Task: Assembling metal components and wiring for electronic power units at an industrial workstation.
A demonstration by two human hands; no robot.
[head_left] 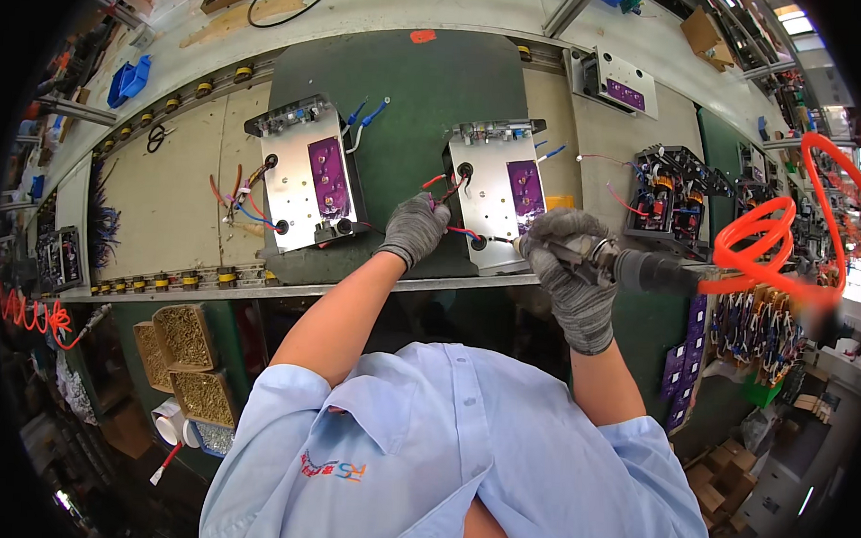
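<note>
Gloved hands work at a metal box, driver in the right, wires in the left.
The right hand (579, 303) wraps around a dark power driver (647, 273), its tip at the near edge of the metal box (485, 206); whether it touches a screw is too small to tell. The left hand (415, 232) pinches thin wires (459, 186) between drawn-in fingertips beside the box's left side. The box lies on a green board (408, 107), right of a similar box (294, 193). It looks stiff, fairly heavy and slick on its bare plate, so its side edges suit a two-handed hold; the soft wires and the exposed purple circuit panel (525, 189) look fragile. Beyond the board runs a pale bench (392, 7).
</note>
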